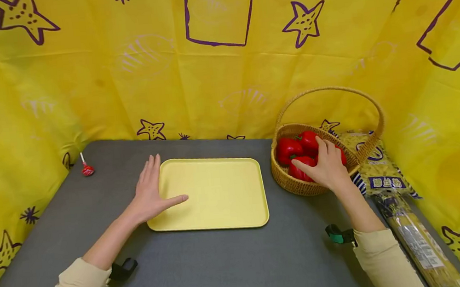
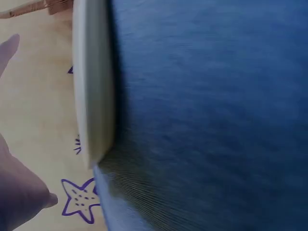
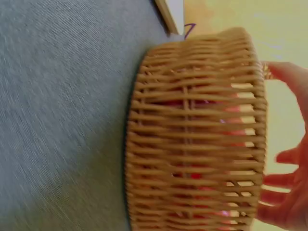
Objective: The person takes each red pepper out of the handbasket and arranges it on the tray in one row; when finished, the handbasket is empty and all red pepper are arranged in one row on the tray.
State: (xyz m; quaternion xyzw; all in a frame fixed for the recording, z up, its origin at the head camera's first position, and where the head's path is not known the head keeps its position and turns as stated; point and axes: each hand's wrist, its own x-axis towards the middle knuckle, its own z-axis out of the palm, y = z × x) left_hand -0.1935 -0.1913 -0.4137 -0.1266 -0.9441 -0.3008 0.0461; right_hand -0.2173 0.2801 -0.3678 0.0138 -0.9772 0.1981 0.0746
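A pale yellow rectangular tray [image 1: 214, 196] lies flat on the grey table. My left hand [image 1: 152, 195] hovers at its left side, with fingers straight and thumb spread out over the tray. A wicker basket [image 1: 296, 185] with a tall arched handle stands to the right of the tray. Several red bell peppers [image 1: 289, 150] lie inside. Above the basket's front, my right hand [image 1: 327, 165] reaches in over the peppers, thumb and fingers apart. In the right wrist view the woven wall [image 3: 197, 139] hides most of the peppers.
A red lollipop [image 1: 87, 169] lies at the table's far left. Right of the basket are a yellow printed food bag [image 1: 382, 166] and a long clear packet [image 1: 418, 241] that looks like dried noodles. Yellow patterned cloth [image 1: 207, 81] hangs around the table's back and sides.
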